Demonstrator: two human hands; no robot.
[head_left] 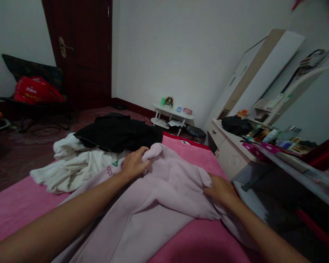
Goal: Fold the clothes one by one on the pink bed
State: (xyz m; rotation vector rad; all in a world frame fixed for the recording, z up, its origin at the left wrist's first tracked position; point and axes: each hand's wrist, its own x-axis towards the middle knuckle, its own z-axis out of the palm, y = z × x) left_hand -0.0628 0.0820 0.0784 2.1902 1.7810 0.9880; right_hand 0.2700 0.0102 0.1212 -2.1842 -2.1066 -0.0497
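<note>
A pale pink garment [150, 193], perhaps a sweatshirt, lies rumpled across the pink bed cover [205, 241], with printed lettering and a green mark on its left part. My left hand [136, 163] is closed around a bunched fold at its upper middle. Farther right, my right hand [220, 190] grips another fold near the garment's right edge. Between the two hands the cloth sags in loose creases. Just beyond my left hand lie a crumpled white garment [76, 168] and a folded black garment [120, 133].
A dressing table [231, 148] crowded with bottles and a mirror [312, 102] stand on the right. Against the far wall are a small white table [172, 111] and a round stool [196, 132]. At left, a chair holds a red bag [37, 90] beside a dark door [82, 54].
</note>
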